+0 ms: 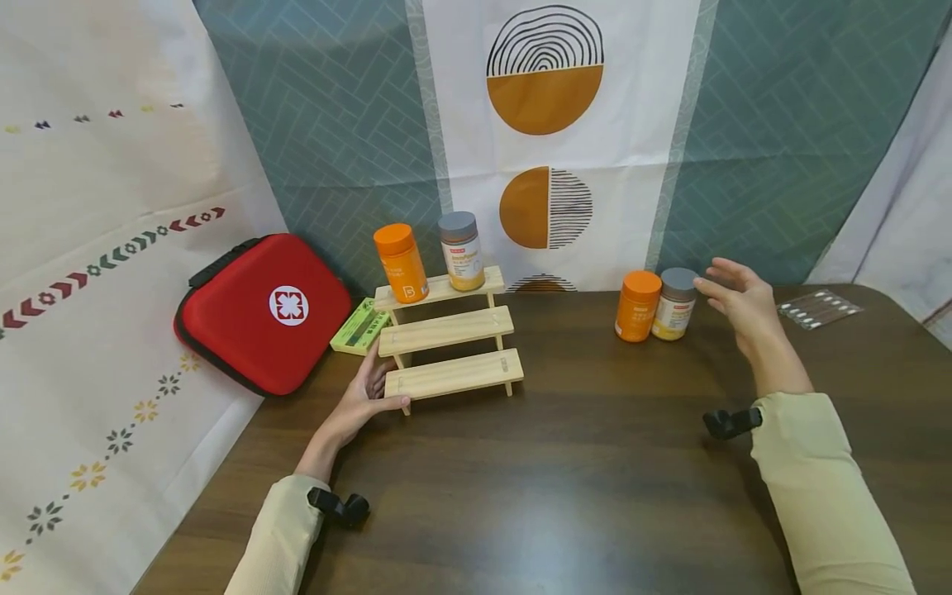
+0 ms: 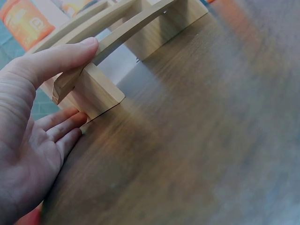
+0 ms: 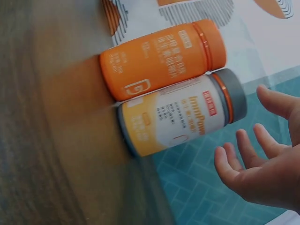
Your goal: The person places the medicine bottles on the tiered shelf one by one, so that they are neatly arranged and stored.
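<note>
My left hand [image 1: 364, 397] grips the left end of a three-step wooden display stand [image 1: 454, 376]. Its thumb lies along the lowest step, and the other fingertips reach the side leg in the left wrist view. On the top step stand an orange bottle [image 1: 402, 268] and a grey-lidded white and yellow bottle [image 1: 463, 258]. At the right, another orange bottle [image 1: 636, 310] stands upright beside a second grey-lidded bottle [image 3: 180, 115]. My right hand [image 1: 747, 306] hovers just right of that grey lid, fingers spread and holding nothing.
A red first-aid case [image 1: 245, 314] leans against the cloth at the left. Between it and the stand lies a green box [image 1: 360, 327]. A clear packet of cotton swabs [image 1: 820, 308] lies at the right back. Patterned cloth [image 1: 565, 149] hangs behind the brown table [image 1: 521, 496].
</note>
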### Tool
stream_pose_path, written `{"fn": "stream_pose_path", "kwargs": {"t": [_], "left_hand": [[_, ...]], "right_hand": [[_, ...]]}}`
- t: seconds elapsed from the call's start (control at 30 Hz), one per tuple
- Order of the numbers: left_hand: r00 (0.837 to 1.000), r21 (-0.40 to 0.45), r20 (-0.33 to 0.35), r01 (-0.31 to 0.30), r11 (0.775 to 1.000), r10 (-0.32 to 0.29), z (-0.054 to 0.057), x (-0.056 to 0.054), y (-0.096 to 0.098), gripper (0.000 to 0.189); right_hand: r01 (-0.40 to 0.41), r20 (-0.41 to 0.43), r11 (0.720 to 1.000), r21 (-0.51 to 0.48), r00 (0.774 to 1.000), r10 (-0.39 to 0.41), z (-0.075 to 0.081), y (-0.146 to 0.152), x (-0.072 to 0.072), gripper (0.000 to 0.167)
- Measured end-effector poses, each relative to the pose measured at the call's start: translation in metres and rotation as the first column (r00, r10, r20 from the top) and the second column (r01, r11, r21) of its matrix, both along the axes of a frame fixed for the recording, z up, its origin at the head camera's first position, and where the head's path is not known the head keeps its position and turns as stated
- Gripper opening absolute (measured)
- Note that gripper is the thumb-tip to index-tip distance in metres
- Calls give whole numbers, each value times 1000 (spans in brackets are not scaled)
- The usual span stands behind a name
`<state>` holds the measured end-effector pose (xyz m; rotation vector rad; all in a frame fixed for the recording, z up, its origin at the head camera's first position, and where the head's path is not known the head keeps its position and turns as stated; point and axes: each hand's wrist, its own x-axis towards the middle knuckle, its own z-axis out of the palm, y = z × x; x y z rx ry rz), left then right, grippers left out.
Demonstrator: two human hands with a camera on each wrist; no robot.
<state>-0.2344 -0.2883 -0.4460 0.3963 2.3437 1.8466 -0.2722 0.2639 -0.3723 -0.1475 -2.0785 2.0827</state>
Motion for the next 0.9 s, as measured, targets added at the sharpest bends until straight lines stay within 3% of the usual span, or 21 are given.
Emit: {"fn": "stream_pose_path", "kwargs": {"t": [0.17,0.27,0.53,0.9], "left_hand": [[1000,-1,3,0,1000,0,1,0,0,109],[1000,-2,1,4,1000,-4,1,0,0,109],[1000,-33,-1,-6,999,6,1,1,-1,109],[1000,-17,-6,8,1000,-8,1,1,-1,109]], "right_hand": [[-55,103,978,200,994,35,-4,-3,-5,76],[-85,130,962,261,990,52,-7,-5,-7,76],[-113,144,959,259,987,78,-11,-11,-11,79],[-47,138,969,244,990,13,-13,-17,-13,79]]}}
